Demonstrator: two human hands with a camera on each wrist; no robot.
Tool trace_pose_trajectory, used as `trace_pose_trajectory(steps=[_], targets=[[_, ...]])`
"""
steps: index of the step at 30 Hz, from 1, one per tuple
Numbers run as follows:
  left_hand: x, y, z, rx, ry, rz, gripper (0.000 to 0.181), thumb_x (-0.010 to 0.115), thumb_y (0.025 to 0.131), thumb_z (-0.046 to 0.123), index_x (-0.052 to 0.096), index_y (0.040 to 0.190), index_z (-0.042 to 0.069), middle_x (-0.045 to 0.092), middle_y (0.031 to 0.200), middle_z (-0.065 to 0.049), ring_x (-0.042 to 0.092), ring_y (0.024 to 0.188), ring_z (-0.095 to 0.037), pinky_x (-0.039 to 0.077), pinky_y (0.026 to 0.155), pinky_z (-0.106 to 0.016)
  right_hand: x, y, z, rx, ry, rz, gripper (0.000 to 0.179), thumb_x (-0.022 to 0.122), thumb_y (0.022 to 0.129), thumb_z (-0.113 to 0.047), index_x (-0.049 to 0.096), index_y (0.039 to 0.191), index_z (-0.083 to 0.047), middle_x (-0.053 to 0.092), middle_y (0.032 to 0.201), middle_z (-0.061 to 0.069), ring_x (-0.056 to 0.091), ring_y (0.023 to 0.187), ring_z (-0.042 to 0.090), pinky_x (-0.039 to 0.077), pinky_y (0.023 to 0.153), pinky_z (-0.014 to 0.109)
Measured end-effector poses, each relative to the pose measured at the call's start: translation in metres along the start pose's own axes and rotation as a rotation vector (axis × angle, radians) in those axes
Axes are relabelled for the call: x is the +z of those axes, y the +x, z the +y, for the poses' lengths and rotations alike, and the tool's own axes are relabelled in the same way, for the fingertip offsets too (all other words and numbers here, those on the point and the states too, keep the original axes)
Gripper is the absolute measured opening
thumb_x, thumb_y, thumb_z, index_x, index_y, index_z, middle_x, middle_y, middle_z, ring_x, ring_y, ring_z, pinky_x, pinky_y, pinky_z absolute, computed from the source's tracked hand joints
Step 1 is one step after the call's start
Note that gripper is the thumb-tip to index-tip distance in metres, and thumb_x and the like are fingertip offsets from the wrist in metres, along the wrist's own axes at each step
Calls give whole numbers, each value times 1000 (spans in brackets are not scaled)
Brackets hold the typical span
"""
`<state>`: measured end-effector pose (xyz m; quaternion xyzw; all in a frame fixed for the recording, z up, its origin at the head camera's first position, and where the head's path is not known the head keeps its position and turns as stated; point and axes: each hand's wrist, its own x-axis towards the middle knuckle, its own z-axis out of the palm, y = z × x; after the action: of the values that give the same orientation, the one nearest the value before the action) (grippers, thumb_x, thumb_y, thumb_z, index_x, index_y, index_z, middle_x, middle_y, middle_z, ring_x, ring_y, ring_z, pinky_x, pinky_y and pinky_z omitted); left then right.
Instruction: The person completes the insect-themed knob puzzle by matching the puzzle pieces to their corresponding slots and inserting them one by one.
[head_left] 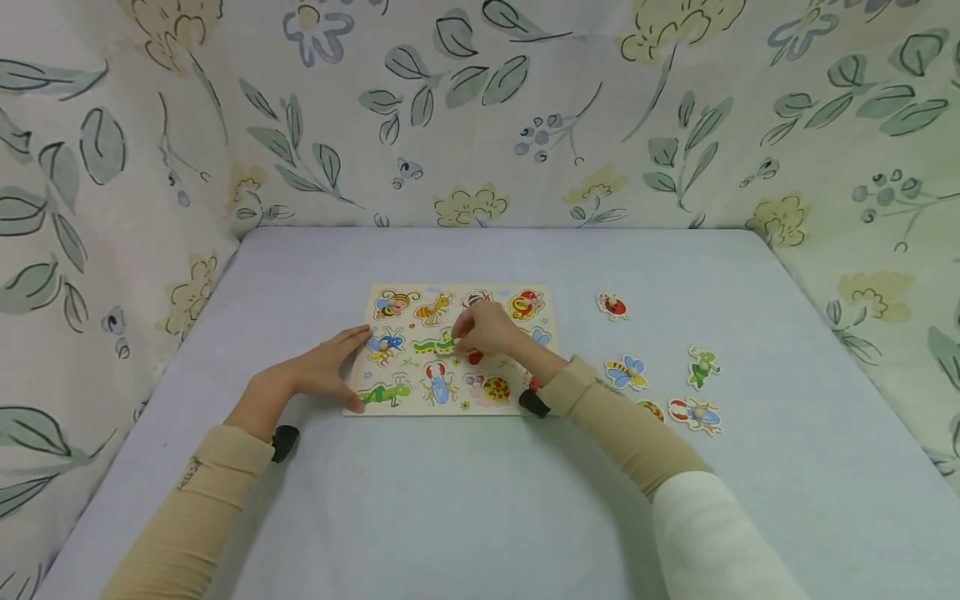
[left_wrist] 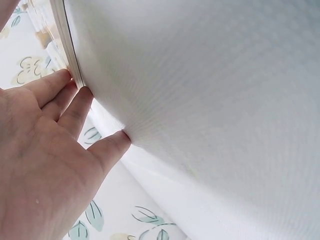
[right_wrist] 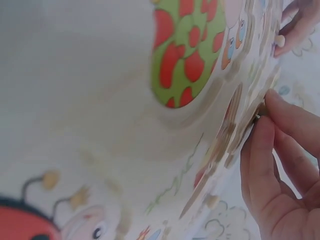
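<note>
Steadying puzzle board with left hand, fingers spread | pinching green caterpillar piece in right hand, mid-board | seemingly seated: several upper pieces | seemingly unplaced: five loose bug pieces, right of board

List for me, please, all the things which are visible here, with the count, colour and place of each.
Patterned cloth: 1, white with flowers and leaves, behind and beside the table
Table: 1, whitish, under everything
Puzzle board: 1, cream with colourful bugs, on the table
Caterpillar piece: 1, green, at the board's middle
Loose pieces: 5, right of the board: ladybug, red; winged insect, blue-yellow; grasshopper, green; beetle, red-blue; spotted piece, red-green, partly hidden
Black objects: 2, at the wrists
Sleeves: beige, both forearms; white, right arm
Left hand: 1, at the board's left edge
Right hand: 1, pinching the caterpillar piece
</note>
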<state>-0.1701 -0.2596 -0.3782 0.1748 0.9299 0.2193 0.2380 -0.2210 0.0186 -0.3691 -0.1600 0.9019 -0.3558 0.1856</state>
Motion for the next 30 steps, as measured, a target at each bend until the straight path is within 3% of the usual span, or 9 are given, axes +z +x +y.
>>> trace_pose_trajectory(steps=[11, 30], targets=[[-1, -2, 0, 20, -17, 7, 115, 87, 68, 30, 16, 152, -6, 9, 159, -23, 8, 143, -48, 15, 112, -66, 11, 10, -12, -64, -50, 7, 9, 79, 80, -6, 76, 87, -3, 68, 77, 2, 55, 68, 12, 45, 59, 19], [-2, -3, 3, 14, -14, -5, 115, 86, 70, 29, 15, 152, -5, 8, 160, -23, 7, 143, -48, 15, 112, -65, 20, 18, -22, -72, -86, 15, 6, 79, 80, -7, 73, 81, -6, 68, 79, 3, 56, 71, 15, 45, 65, 24]])
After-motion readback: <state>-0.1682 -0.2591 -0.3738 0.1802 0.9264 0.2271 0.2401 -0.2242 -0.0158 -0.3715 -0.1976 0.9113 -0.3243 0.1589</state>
